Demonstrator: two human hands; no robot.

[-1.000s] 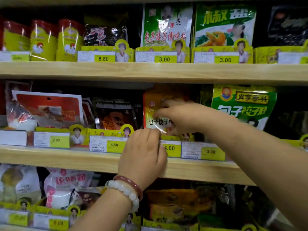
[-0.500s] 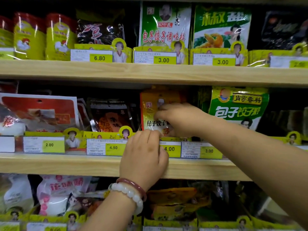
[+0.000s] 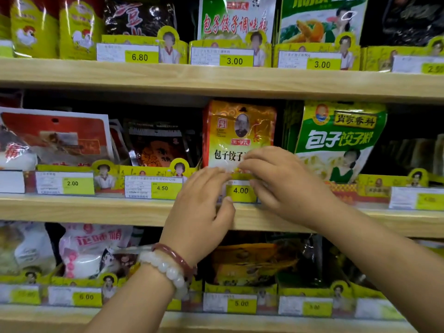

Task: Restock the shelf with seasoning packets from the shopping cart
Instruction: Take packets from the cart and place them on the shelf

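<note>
Both my hands at the middle shelf (image 3: 120, 207), 1 of 3 wooden shelves in view. My left hand (image 3: 199, 207) & right hand (image 3: 281, 186) meet at the bottom edge of 1 orange-yellow seasoning packet (image 3: 237, 133), standing upright behind the 4.00 price tag (image 3: 241, 190). Fingertips of both hands curl onto the packet's clear lower edge, pinching it from each side; left thumb hangs below near the shelf lip. 2 bracelets on my left wrist: 1 white bead (image 3: 168, 270), 1 dark red (image 3: 179, 257).

Neighbours on same shelf: 1 green packet (image 3: 341, 140) just right, 1 dark packet (image 3: 156, 147) left, 1 red-and-white packet (image 3: 55, 138) further left. Tags I can read on this shelf: 2.00, 4.50, 4.00 = 3; a 4th at far right is too blurred. Top shelf (image 3: 216, 80) tags: 6.80, 3.00, 3.00. Bottom shelf (image 3: 72, 316) packets blurred; can't count them.
</note>
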